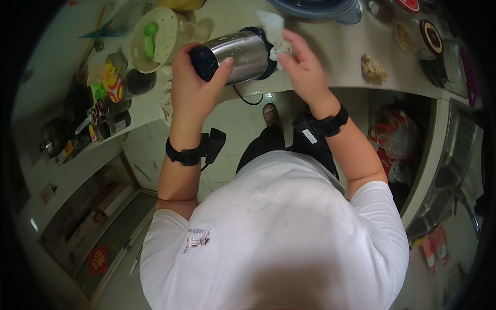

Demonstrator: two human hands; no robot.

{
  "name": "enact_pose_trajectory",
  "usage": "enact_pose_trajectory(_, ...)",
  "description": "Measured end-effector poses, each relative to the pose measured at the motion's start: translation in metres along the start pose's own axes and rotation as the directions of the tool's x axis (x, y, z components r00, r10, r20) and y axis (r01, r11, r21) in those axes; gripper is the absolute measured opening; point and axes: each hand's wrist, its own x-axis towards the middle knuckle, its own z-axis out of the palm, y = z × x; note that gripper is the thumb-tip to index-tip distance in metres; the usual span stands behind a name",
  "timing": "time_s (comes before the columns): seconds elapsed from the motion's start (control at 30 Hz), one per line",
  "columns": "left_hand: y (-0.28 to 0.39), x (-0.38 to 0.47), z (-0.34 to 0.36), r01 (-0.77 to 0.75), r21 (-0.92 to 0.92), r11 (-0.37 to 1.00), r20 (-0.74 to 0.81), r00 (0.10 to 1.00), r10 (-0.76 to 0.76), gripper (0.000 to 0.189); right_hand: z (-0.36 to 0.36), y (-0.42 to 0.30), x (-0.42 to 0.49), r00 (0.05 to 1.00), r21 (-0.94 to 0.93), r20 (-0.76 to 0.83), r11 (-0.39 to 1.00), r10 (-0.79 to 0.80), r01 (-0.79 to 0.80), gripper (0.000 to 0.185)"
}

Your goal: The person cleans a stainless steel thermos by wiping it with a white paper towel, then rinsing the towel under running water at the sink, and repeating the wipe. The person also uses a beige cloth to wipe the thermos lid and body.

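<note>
A steel cylindrical appliance body (242,54) with dark blue ends lies tilted on its side in front of me, drops of water on its metal. My left hand (199,79) grips its left end, thumb along the steel. In my right hand (304,66), between thumb and fingers, is a crumpled white tissue (273,29) at the right end of the body. Whether the tissue touches that end is hard to tell. A black cord (248,101) hangs below, at the counter's edge.
Left of the body stand a cream colander (135,46) with a green spoon (150,40) and several lidded jars (116,88). A beige crumpled cloth (373,69), more jars (431,38) and a blue basin (314,7) are on the counter. A steel sink (445,155) is at right.
</note>
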Motion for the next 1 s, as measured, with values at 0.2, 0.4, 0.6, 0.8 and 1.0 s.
enact_pose_trajectory(0.2, 0.018, 0.009, 0.005, -0.119, 0.161, 0.980, -0.001, 0.993, 0.120, 0.075, -0.016, -0.005, 0.011, 0.867, -0.597, 0.209, 0.642, -0.453, 0.480, 0.047)
enact_pose_trajectory(0.4, 0.040, 0.022, -0.004, -0.353, 0.220, 0.909, 0.318, 0.907, 0.275, 0.078, -0.025, -0.008, 0.028, 0.984, -0.636, 0.083, 0.752, -0.159, 0.175, 0.033)
enact_pose_trajectory(0.6, 0.055, 0.039, 0.009, -0.319, 0.412, 0.854, 0.361, 0.917, 0.168, 0.079, -0.045, -0.005, 0.016, 0.988, -0.393, 0.130, 0.919, 0.082, -0.025, 0.036)
enact_pose_trajectory(0.8, 0.046, 0.047, 0.018, -0.421, 0.293, 0.858, 0.315, 0.890, 0.330, 0.074, -0.031, 0.009, 0.029, 0.977, -0.565, 0.059, 0.800, -0.204, 0.201, 0.024)
enact_pose_trajectory(1.0, 0.043, 0.047, 0.021, -0.415, 0.316, 0.853, 0.325, 0.892, 0.314, 0.069, -0.026, 0.014, 0.004, 0.937, -0.661, 0.087, 0.684, -0.339, 0.309, 0.014)
